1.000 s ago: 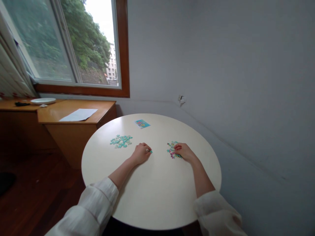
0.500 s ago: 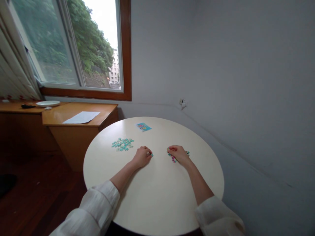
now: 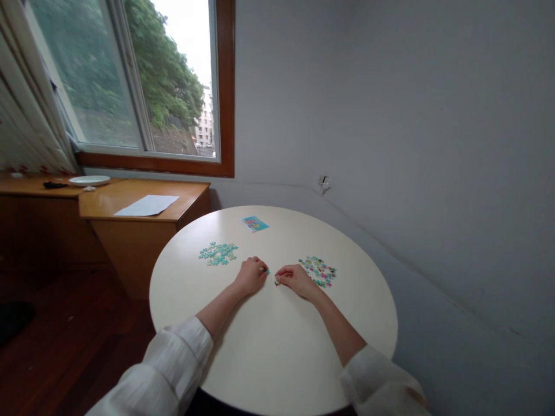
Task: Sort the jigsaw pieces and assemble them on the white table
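On the round white table [image 3: 260,341], my left hand [image 3: 252,274] is closed on a small teal jigsaw puzzle piece [image 3: 267,271], which pokes out past the fingertips. Facing it, my right hand [image 3: 298,279] pinches another puzzle piece [image 3: 277,282], yellowish and dark, just above or on the tabletop. A short gap separates the two pieces. Behind my right hand spreads a pile of mixed-colour puzzle pieces [image 3: 319,270], with pink, teal and yellow among them. Up and left of my left hand lies a pile of mostly teal pieces [image 3: 218,253].
A small colourful picture card [image 3: 255,223] lies near the table's far edge. To the left, a wooden desk [image 3: 143,231] abuts the table and bears a sheet of paper [image 3: 147,205] and a white plate [image 3: 89,181]. A wall socket [image 3: 323,181] sits beyond the table.
My right hand has moved left from the mixed pile toward my left hand, bringing a puzzle piece along and uncovering the pile. My left hand has stayed nearly still.
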Motion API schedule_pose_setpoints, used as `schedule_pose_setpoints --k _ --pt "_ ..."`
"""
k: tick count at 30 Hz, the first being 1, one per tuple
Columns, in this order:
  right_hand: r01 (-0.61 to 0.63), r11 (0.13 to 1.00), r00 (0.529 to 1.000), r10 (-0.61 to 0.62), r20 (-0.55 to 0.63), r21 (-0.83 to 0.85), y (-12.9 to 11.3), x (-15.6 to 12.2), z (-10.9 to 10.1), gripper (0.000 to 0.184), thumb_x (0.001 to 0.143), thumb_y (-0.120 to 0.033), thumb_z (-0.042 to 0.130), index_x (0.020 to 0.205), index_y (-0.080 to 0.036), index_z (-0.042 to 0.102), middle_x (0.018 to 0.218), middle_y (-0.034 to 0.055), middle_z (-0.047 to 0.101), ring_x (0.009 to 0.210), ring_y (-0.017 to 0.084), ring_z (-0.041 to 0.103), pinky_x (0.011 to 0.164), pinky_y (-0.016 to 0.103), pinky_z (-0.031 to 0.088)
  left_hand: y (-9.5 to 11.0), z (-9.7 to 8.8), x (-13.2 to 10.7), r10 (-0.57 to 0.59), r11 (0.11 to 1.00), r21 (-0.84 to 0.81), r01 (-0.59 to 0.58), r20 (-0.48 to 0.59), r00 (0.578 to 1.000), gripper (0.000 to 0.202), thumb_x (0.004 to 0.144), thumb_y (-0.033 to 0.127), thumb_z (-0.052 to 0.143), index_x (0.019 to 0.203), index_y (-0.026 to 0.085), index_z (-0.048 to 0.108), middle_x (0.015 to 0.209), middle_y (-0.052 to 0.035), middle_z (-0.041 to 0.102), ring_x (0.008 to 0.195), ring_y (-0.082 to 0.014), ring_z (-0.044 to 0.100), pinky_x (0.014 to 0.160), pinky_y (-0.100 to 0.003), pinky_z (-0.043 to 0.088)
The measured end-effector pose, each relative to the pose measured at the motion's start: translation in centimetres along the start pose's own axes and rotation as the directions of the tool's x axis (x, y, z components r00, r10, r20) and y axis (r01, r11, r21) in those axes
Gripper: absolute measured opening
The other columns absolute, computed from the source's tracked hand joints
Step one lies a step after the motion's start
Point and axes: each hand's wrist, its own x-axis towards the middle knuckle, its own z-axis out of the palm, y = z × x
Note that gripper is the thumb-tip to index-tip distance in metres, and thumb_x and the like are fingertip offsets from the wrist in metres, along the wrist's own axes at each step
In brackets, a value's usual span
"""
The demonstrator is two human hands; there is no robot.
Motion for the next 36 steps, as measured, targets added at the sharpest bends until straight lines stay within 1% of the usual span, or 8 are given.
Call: schedule_pose_setpoints --k 3,8,13,19,22,27,31,36 --pt "-0.002 1.0 1.0 0.002 0.03 -0.018 -0.26 -0.17 -0.07 0.019 0.061 -0.029 0.065 0.07 -0.012 0.065 0.062 0.0042 0.066 0.06 0.014 0.059 0.06 0.026 0.045 -0.02 -0.03 -0.05 0.001 1.0 -0.006 -0.001 0.0 1.0 0.021 0.076 0.023 0.049 0.088 0.021 0.066 0.094 -0.0067 0.06 0.091 -0.0193 0.052 0.082 -0.031 0.039" --pt "0.018 0.999 1.0 -0.017 0.027 -0.049 -0.38 -0.18 0.11 0.018 0.061 -0.029 0.064 0.069 -0.013 0.066 0.061 0.0037 0.065 0.059 0.013 0.057 0.059 0.025 0.043 0.02 -0.06 -0.02 -0.003 1.0 -0.019 0.003 0.001 1.0 0.021 0.075 0.024 0.05 0.087 0.02 0.066 0.093 -0.0064 0.06 0.09 -0.0192 0.052 0.082 -0.031 0.039" --pt "0.058 0.986 0.998 -0.054 0.033 -0.158 -0.21 -0.1 0.22 0.015 0.063 -0.025 0.062 0.067 -0.012 0.067 0.056 0.0022 0.062 0.052 0.01 0.05 0.051 0.022 0.037 0.15 -0.14 0.01 -0.009 1.0 -0.017 0.009 0.003 1.0 0.021 0.075 0.023 0.05 0.087 0.02 0.066 0.094 -0.0064 0.06 0.091 -0.0191 0.052 0.083 -0.031 0.039" --pt "0.074 0.98 0.997 -0.071 0.024 -0.184 -0.35 -0.1 0.35 0.011 0.063 -0.023 0.061 0.066 -0.013 0.066 0.054 0.0003 0.059 0.051 0.009 0.047 0.049 0.021 0.035 0.16 -0.13 -0.02 -0.008 1.0 -0.017 0.008 0.005 1.0 0.021 0.075 0.023 0.05 0.088 0.02 0.066 0.094 -0.0063 0.06 0.091 -0.0189 0.052 0.083 -0.031 0.039" --pt "0.071 0.982 0.997 -0.072 0.0 -0.174 -0.53 -0.13 0.45 0.008 0.06 -0.019 0.063 0.066 -0.014 0.063 0.052 -0.0023 0.055 0.051 0.008 0.046 0.049 0.02 0.035 0.21 -0.16 -0.04 -0.013 1.0 -0.014 0.013 0.006 1.0 0.021 0.075 0.023 0.05 0.088 0.02 0.066 0.094 -0.0063 0.06 0.092 -0.019 0.052 0.083 -0.031 0.039" --pt "0.059 0.988 0.998 -0.062 -0.019 -0.145 -0.38 -0.13 0.56 0.011 0.058 -0.017 0.064 0.067 -0.015 0.058 0.055 -0.0039 0.054 0.051 0.008 0.046 0.049 0.02 0.036 0.27 -0.22 -0.05 -0.013 1.0 -0.007 0.013 0.009 1.0 0.021 0.075 0.023 0.05 0.088 0.021 0.066 0.094 -0.0064 0.06 0.091 -0.0191 0.053 0.082 -0.031 0.04" --pt "0.057 0.99 0.998 -0.059 -0.012 -0.131 -0.06 -0.06 0.5 0.011 0.059 -0.019 0.064 0.067 -0.015 0.057 0.055 -0.0033 0.054 0.052 0.008 0.046 0.05 0.02 0.036 0.07 -0.01 0.04 -0.011 1.0 -0.012 0.011 0.004 1.0 0.021 0.075 0.022 0.05 0.088 0.021 0.067 0.093 -0.0062 0.06 0.091 -0.0189 0.053 0.082 -0.031 0.04" --pt "0.06 0.995 0.998 -0.062 -0.019 -0.086 0.38 0.15 0.28 0.015 0.061 -0.026 0.063 0.067 -0.014 0.057 0.057 -0.002 0.055 0.053 0.008 0.047 0.051 0.021 0.036 -0.22 0.27 0.17 -0.005 1.0 -0.03 0.004 -0.007 1.0 0.022 0.075 0.02 0.048 0.087 0.02 0.067 0.093 -0.0063 0.061 0.089 -0.0187 0.053 0.08 -0.031 0.04"
